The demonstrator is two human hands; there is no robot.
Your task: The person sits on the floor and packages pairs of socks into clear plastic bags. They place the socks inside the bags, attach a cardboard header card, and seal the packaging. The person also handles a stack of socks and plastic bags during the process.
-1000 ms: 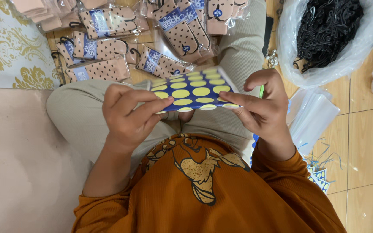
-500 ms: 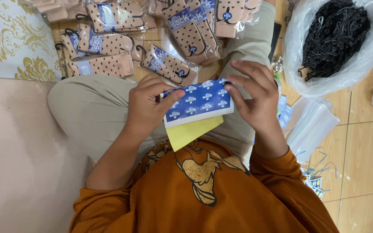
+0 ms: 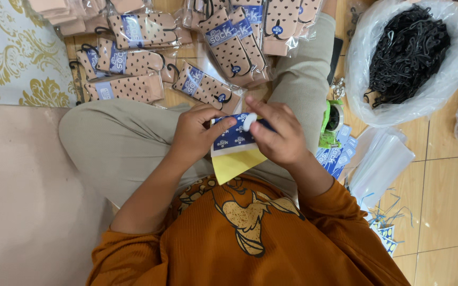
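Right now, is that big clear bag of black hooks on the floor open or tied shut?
Open. The clear plastic bag has its mouth spread wide, rim rolled outward, and the pile of black hooks lies exposed inside.

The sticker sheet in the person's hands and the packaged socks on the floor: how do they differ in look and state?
The sticker sheet is flat, dark blue with a yellow backing, and held between the left hand and right hand. The packaged socks are beige with dark dots, sealed in clear bags, lying untouched on the floor. Both show blue labelling.
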